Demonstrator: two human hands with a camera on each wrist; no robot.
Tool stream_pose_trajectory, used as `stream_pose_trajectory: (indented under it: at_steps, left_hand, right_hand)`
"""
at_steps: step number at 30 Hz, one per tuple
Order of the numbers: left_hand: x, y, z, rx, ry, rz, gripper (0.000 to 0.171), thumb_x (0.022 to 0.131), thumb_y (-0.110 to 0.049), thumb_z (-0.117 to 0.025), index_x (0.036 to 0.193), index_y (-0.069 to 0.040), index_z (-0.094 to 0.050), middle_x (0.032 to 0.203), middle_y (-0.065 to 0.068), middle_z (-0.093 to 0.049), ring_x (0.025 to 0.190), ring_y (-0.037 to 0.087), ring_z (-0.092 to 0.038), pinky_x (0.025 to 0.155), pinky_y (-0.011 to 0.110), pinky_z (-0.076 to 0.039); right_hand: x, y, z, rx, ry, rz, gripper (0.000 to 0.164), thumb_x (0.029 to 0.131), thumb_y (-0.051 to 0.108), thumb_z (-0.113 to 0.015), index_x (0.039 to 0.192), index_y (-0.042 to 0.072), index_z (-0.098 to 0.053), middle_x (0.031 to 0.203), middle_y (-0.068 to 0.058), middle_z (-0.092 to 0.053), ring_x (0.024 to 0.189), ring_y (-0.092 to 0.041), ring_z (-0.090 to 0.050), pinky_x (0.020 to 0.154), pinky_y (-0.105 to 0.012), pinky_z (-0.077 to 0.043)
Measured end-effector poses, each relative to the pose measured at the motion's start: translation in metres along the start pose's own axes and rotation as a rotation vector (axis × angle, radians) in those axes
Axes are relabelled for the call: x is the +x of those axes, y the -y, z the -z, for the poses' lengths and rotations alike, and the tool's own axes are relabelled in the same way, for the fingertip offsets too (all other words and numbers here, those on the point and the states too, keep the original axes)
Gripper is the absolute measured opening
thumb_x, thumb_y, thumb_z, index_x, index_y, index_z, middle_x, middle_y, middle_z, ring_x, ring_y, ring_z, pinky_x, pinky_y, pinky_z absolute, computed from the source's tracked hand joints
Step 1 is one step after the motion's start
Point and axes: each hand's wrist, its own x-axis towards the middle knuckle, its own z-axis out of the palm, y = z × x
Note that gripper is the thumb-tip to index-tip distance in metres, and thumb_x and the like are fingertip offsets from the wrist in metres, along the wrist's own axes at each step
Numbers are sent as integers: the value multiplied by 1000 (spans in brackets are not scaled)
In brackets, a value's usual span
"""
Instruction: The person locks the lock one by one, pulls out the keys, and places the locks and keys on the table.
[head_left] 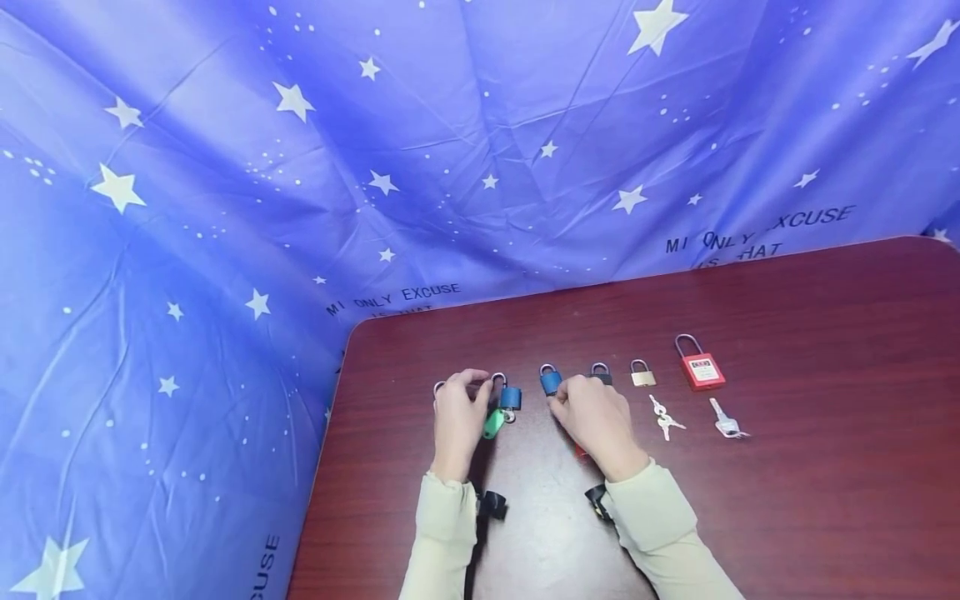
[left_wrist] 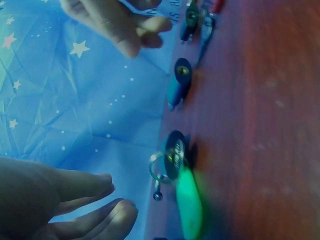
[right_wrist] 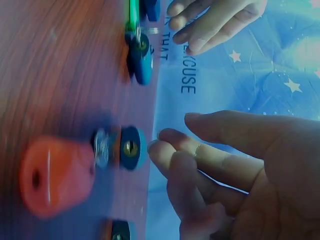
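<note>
My left hand [head_left: 459, 425] hovers beside a blue padlock [head_left: 510, 398] whose shackle is swung out, its fingers extended and apart from it in the left wrist view. A key ring [left_wrist: 154, 167] with a green tag [left_wrist: 189, 205] hangs at that padlock's keyhole end. Another shackle [head_left: 438, 387] shows behind the left hand, its body hidden. My right hand [head_left: 600, 423] is near a second blue padlock [head_left: 551, 380]; its loosely bent fingers hold nothing in the right wrist view. An orange-red key tag [right_wrist: 57, 175] with keys [right_wrist: 101, 147] lies near that padlock, mostly covered by the hand in the head view.
Right of the hands stand a dark padlock [head_left: 601, 374], a small brass padlock [head_left: 642, 375] and a red padlock [head_left: 702, 368] in a row. Loose keys [head_left: 663, 418] and another key bunch [head_left: 726, 423] lie before them on the reddish wooden table [head_left: 825, 467]. A blue star-patterned curtain [head_left: 480, 233] hangs behind.
</note>
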Motion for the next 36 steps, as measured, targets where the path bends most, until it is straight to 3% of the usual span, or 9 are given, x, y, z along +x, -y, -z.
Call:
stream_pose_trajectory:
  at_steps: [6,11,16,21,30,36]
  left_hand:
    - [-3,8,-2,-14,13,25,13,83,-21,-63,94,-14,-68,80,-8,-65,69,2,-58,68,25,-48]
    - [-3,7,-8,-60,38,56,13,83,-20,-64,93,-14,-68,79,-7,-67,68,0,-59,68,25,-48]
    - [-3,7,-10,-65,60,88,12,82,-21,-64,91,-13,-68,77,-8,-67,67,0,-58,67,24,-48]
    - [-3,6,-10,-59,75,88,11,81,-20,-65,89,-13,-69,74,-9,-66,66,0,-58,66,25,-47]
    - [-4,-1,-15,-116,124,90,14,77,-16,-69,89,-10,-68,74,-5,-67,67,0,-60,73,26,-48]
    - [-3,1,-16,-145,125,138,18,73,-17,-73,89,-10,-68,73,-6,-66,66,0,-60,76,29,-48]
  right_hand:
    - [7,14,-13,68,15,12,11,82,31,-60,76,22,-63,63,6,-53,57,-19,-52,46,-34,-38]
    - [9,21,-22,114,-8,24,10,81,30,-61,77,20,-63,65,6,-56,59,-19,-54,49,-35,-40]
    - [8,27,-34,165,-43,98,15,81,23,-62,86,9,-63,80,-2,-64,75,-26,-61,66,-42,-47]
    - [6,29,-46,85,-59,190,26,80,21,-64,95,0,-61,90,-14,-62,87,-33,-58,75,-46,-46]
    - [5,32,-47,125,-52,244,21,78,13,-64,95,0,-62,90,-12,-62,85,-33,-58,75,-44,-46]
    - [5,35,-44,206,-27,200,19,79,14,-64,95,4,-63,90,-9,-64,82,-29,-61,70,-44,-48]
